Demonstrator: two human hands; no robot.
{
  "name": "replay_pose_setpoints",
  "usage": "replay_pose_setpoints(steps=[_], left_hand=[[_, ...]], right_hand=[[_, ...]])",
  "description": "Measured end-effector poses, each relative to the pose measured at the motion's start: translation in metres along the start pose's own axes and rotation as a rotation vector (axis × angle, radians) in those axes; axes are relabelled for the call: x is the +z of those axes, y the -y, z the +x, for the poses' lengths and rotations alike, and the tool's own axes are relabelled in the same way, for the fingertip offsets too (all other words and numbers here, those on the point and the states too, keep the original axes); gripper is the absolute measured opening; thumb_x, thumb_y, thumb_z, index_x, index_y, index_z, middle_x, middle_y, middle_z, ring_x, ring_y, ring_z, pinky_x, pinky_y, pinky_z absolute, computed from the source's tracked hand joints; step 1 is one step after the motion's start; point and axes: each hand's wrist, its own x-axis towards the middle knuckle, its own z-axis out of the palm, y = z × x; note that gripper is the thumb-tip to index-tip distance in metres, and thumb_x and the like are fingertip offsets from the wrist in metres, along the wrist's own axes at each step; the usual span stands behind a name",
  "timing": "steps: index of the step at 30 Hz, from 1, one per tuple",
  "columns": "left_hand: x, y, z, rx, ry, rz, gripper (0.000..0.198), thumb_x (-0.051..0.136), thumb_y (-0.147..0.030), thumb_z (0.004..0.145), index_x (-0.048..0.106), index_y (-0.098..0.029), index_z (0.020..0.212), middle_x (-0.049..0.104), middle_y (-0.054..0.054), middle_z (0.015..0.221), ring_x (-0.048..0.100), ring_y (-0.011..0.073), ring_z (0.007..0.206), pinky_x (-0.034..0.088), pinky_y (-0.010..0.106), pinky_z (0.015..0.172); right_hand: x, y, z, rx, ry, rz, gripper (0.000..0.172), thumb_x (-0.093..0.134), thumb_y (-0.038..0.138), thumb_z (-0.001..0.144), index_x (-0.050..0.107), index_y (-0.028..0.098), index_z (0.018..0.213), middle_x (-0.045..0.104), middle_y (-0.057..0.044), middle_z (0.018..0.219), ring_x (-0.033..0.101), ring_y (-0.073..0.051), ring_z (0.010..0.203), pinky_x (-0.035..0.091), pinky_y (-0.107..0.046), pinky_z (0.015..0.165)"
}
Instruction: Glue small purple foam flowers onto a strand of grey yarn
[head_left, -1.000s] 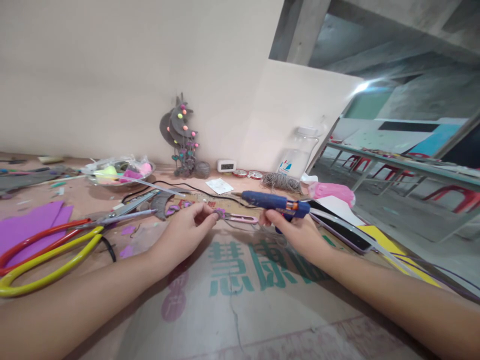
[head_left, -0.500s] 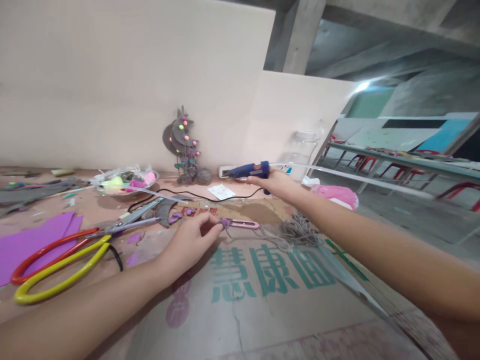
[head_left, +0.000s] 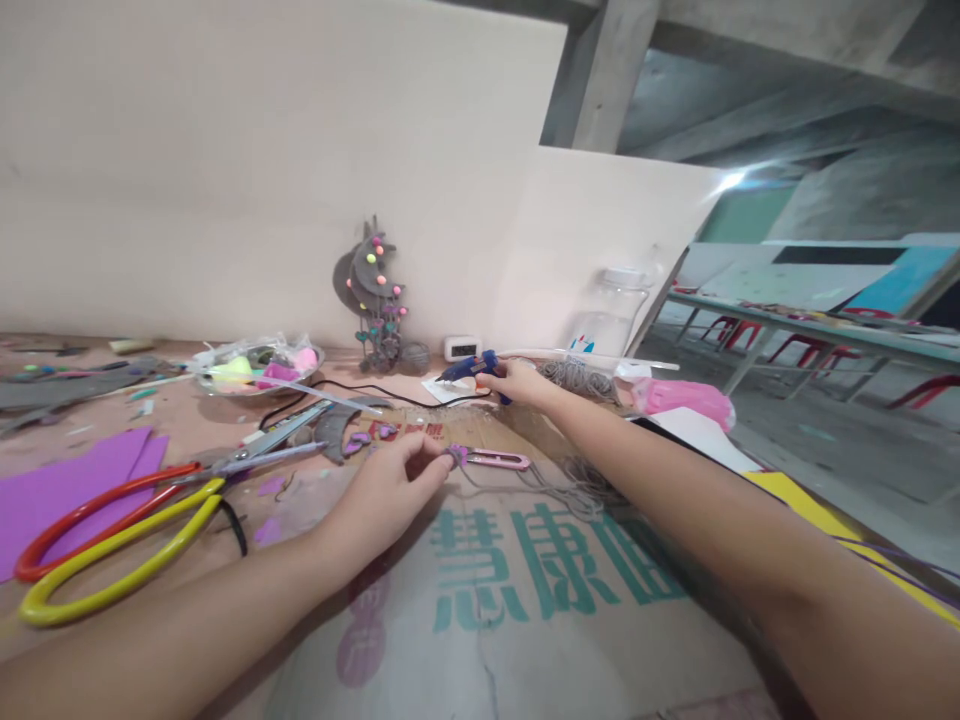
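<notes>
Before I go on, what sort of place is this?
Probably a craft workspace: a glue gun is in the right hand, with large scissors and purple sheets lying off to the left.

Cardboard sheet (head_left: 577, 655), near centre: large green characters (head_left: 499, 565), left to right 慧, 康, then 1 more, not surely legible. Its far edge: red print (head_left: 412, 427), too small. Near left: purple round marks (head_left: 361, 645), unclear. Far: digital clock (head_left: 463, 348), digits blurred. Far right: clear bottle (head_left: 609, 305), blue-and-red logo (head_left: 581, 344), lettering illegible.
</notes>
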Motion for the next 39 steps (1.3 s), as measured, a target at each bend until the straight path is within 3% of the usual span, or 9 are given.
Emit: replay_pose_setpoints(steps=[6, 9, 14, 17, 21, 25, 30, 35, 39], left_hand=[[0.000, -0.002, -0.001, 0.014, -0.003, -0.043, 0.018, 0.048, -0.032, 0.083, 0.055, -0.017, 0.074, 0.057, -0.001, 0.069, 0.053, 0.0153, 0.066, 0.039, 0.025, 0.061], [-0.002, -0.003, -0.002, 0.016, -0.041, -0.029, 0.019, 0.049, -0.033, 0.084, 0.056, -0.017, 0.076, 0.058, -0.001, 0.070, 0.053, 0.0157, 0.068, 0.039, 0.026, 0.064], [-0.006, -0.007, -0.004, 0.046, -0.150, -0.058, 0.021, 0.049, -0.036, 0.085, 0.057, -0.017, 0.078, 0.060, 0.000, 0.074, 0.054, 0.0160, 0.071, 0.040, 0.026, 0.066], [-0.006, -0.006, -0.002, 0.021, -0.163, -0.088, 0.022, 0.049, -0.037, 0.085, 0.057, -0.017, 0.078, 0.059, -0.001, 0.072, 0.054, 0.0159, 0.070, 0.040, 0.026, 0.065], [-0.004, -0.004, 0.001, -0.021, -0.140, -0.080, 0.024, 0.050, -0.039, 0.084, 0.058, -0.017, 0.078, 0.060, -0.001, 0.073, 0.055, 0.0159, 0.070, 0.039, 0.026, 0.065], [-0.003, -0.002, 0.002, -0.031, -0.094, -0.055, 0.022, 0.050, -0.037, 0.084, 0.057, -0.018, 0.077, 0.060, -0.001, 0.072, 0.055, 0.0157, 0.070, 0.039, 0.026, 0.065], [-0.002, 0.000, -0.001, 0.001, -0.024, 0.038, 0.018, 0.049, -0.033, 0.084, 0.056, -0.018, 0.075, 0.058, -0.002, 0.070, 0.054, 0.0148, 0.068, 0.038, 0.025, 0.063], [-0.002, -0.003, -0.003, 0.055, 0.090, 0.062, 0.018, 0.048, -0.030, 0.084, 0.056, -0.018, 0.074, 0.059, -0.002, 0.069, 0.053, 0.0138, 0.066, 0.038, 0.024, 0.060], [-0.002, -0.008, -0.003, 0.095, 0.136, 0.091, 0.017, 0.048, -0.026, 0.083, 0.057, -0.017, 0.072, 0.060, -0.001, 0.069, 0.053, 0.0135, 0.066, 0.038, 0.024, 0.060]], right_hand=[[-0.018, 0.009, -0.064, -0.073, -0.095, 0.057, 0.031, 0.045, 0.041, 0.086, 0.060, 0.014, 0.096, 0.066, -0.007, 0.097, 0.060, -0.018, 0.090, 0.044, -0.028, 0.080], [-0.018, 0.028, -0.100, -0.094, -0.144, 0.154, 0.027, 0.052, 0.043, 0.080, 0.053, 0.017, 0.079, 0.064, -0.005, 0.086, 0.059, -0.016, 0.076, 0.047, -0.029, 0.071], [-0.004, 0.065, -0.139, 0.013, 0.306, 0.668, 0.030, 0.060, 0.042, 0.075, 0.039, 0.021, 0.081, 0.061, 0.000, 0.086, 0.047, -0.006, 0.044, 0.041, -0.021, 0.042], [0.008, 0.070, -0.145, 0.028, 0.409, 0.722, 0.033, 0.062, 0.035, 0.074, 0.037, 0.023, 0.091, 0.057, 0.004, 0.076, 0.044, -0.005, 0.041, 0.039, -0.020, 0.039], [0.014, 0.058, -0.140, -0.190, 0.209, 0.408, 0.024, 0.057, 0.028, 0.081, 0.044, 0.022, 0.100, 0.048, 0.008, 0.060, 0.047, -0.009, 0.051, 0.039, -0.020, 0.049], [0.007, 0.046, -0.134, -0.503, -0.078, -0.067, 0.015, 0.054, 0.024, 0.085, 0.058, 0.020, 0.099, 0.062, 0.000, 0.072, 0.056, -0.013, 0.066, 0.042, -0.025, 0.062], [0.004, 0.040, -0.136, -0.738, -0.244, -0.229, 0.016, 0.051, 0.025, 0.088, 0.065, 0.017, 0.085, 0.068, -0.004, 0.074, 0.060, -0.016, 0.070, 0.042, -0.027, 0.065], [0.006, 0.044, -0.143, -0.677, -0.205, -0.102, 0.018, 0.051, 0.028, 0.088, 0.066, 0.017, 0.089, 0.068, -0.004, 0.074, 0.059, -0.015, 0.068, 0.042, -0.026, 0.063], [0.010, 0.053, -0.145, -0.394, -0.083, 0.207, 0.018, 0.051, 0.029, 0.087, 0.064, 0.018, 0.084, 0.066, -0.002, 0.069, 0.058, -0.012, 0.062, 0.044, -0.024, 0.060]])
